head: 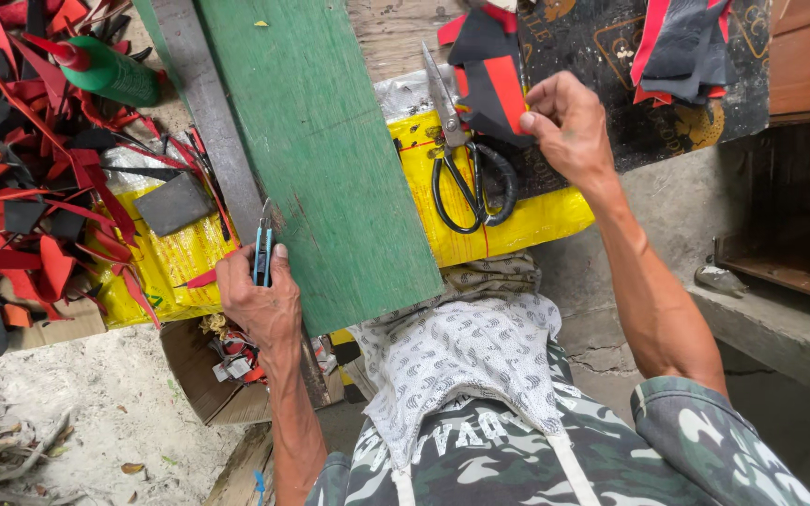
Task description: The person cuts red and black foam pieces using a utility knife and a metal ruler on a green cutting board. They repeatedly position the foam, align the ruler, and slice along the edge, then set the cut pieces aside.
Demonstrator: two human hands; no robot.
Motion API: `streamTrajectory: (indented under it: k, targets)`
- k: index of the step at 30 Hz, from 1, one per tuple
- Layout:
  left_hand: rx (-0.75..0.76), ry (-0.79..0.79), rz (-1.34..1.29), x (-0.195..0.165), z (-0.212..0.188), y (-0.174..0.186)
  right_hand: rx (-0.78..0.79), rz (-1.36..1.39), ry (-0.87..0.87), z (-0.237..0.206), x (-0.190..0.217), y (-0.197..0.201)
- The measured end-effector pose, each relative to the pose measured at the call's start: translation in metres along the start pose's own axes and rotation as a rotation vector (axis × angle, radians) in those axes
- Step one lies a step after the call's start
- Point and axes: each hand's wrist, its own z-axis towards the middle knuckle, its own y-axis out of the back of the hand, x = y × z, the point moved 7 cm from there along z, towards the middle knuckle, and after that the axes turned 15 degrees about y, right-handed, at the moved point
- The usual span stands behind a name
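Meanwhile, blue utility knife clasped in left hand fingers beside green board

One head-worn view — looking steeply down, close over the green board.

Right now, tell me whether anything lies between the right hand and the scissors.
Nothing visible does. The right hand pinches a red and black piece just above and right of the scissors, which lie uncovered on the yellow sheet.

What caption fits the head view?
Left hand grips a blue knife by the green board; right hand pinches red-black pieces above scissors.
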Motion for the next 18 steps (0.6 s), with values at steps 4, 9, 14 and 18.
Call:
streamTrajectory:
  k: [4,9,14,18]
  targets:
    - [0.006,0.039,0.038,-0.003,0.001,0.002,-0.031,0.09,0.007,-0.006,-0.01,-0.002]
    - [0.06,0.089,-0.042,-0.002,-0.003,0.015,-0.092,-0.153,-0.005,0.002,0.024,0.02]
    - [0.079,0.246,-0.034,0.016,-0.012,0.021,-0.01,-0.108,0.199,0.054,0.077,-0.005]
    - [0.06,0.229,-0.12,0.019,-0.013,0.019,0.138,-0.129,0.478,0.114,0.112,-0.076]
